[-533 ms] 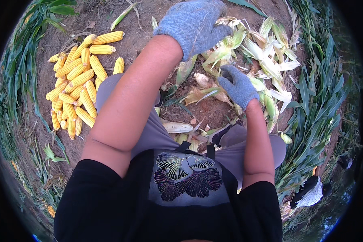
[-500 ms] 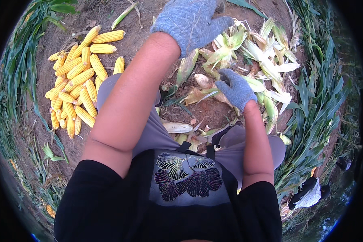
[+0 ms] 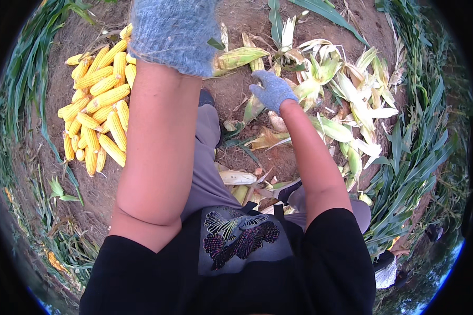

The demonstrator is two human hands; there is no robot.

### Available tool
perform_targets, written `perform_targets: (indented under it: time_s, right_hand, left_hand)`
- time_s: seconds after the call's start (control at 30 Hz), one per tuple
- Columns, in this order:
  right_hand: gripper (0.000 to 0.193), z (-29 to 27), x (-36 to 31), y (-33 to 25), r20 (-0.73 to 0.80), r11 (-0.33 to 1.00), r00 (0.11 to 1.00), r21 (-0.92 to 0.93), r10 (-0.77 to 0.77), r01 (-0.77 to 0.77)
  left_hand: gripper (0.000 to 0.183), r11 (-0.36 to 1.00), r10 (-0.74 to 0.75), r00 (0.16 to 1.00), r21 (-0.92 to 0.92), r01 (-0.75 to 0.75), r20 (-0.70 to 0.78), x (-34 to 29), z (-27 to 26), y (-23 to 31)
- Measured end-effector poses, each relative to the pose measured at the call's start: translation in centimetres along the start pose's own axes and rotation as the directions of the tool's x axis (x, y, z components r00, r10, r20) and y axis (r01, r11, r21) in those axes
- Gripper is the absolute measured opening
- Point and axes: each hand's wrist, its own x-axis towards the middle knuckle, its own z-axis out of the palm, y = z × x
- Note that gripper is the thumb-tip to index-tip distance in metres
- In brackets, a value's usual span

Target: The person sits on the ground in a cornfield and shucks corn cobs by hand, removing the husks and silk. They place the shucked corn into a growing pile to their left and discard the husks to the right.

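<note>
The left hand (image 3: 174, 32), in a fuzzy blue-grey glove, is raised close to the camera and fills the top of the view. An unhusked corn ear (image 3: 242, 56), pale green and lying sideways, pokes out from the thumb side of that glove. The fingers look wrapped around its near end, though the glove hides the contact, so I cannot tell for sure that they are clenched on it.

The right hand (image 3: 271, 90) wears the same kind of glove and reaches down toward the ground. Its fingers are spread loosely and hold nothing; the fingertips hover just above the dirt at the near edge of a heap of torn husks (image 3: 352, 100). That heap spreads away from the fingers toward the right. A pale stripped husk piece (image 3: 277, 122) lies just below the heel of this hand.

Well off to the left of both hands, a pile of yellow husked cobs (image 3: 97, 110) lies on bare soil (image 3: 236, 16). More loose husk leaves (image 3: 237, 177) sit near the person's grey trouser leg (image 3: 207, 157), below the right wrist. Green corn plants (image 3: 410, 163) ring the patch.
</note>
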Motion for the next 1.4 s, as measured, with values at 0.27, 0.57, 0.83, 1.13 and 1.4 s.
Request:
perform_targets:
  time_s: [0.27, 0.57, 0.83, 1.13, 1.4]
  right_hand:
    - [0.056, 4.0, 12.4, 1.5, -0.111, 0.907, 0.992, -0.422, -0.06, 0.007]
    - [0.041, 5.3, 10.3, 0.2, -0.045, 0.808, 0.99, -0.573, 0.137, -0.137]
    - [0.077, 5.4, 2.2, -1.4, 0.237, 0.979, 0.953, -0.114, 0.191, -0.168]
    - [0.05, -2.7, -10.8, -1.2, 0.258, 0.155, 0.882, 0.927, 0.394, -0.341]
    - [0.068, -16.2, -21.7, -1.7, -0.165, 0.37, 0.963, 0.926, 0.213, 0.077]
  left_hand:
    - [0.018, 0.978, -0.036, 0.999, -0.205, 0.04, 0.023, 0.0, -1.2, 1.2]
    - [0.019, 0.958, -0.171, 0.982, -0.247, 0.147, -0.076, 1.3, -0.9, 1.5]
    - [0.013, 0.884, -0.293, 0.956, -0.383, 0.267, -0.009, 1.1, -0.4, 0.1]
    - [0.019, 0.874, -0.266, 0.961, -0.402, 0.274, 0.076, 0.7, -0.4, -1.6]
    - [0.024, 0.936, -0.339, 0.94, -0.09, 0.34, 0.02, -3.6, 4.9, -6.2]
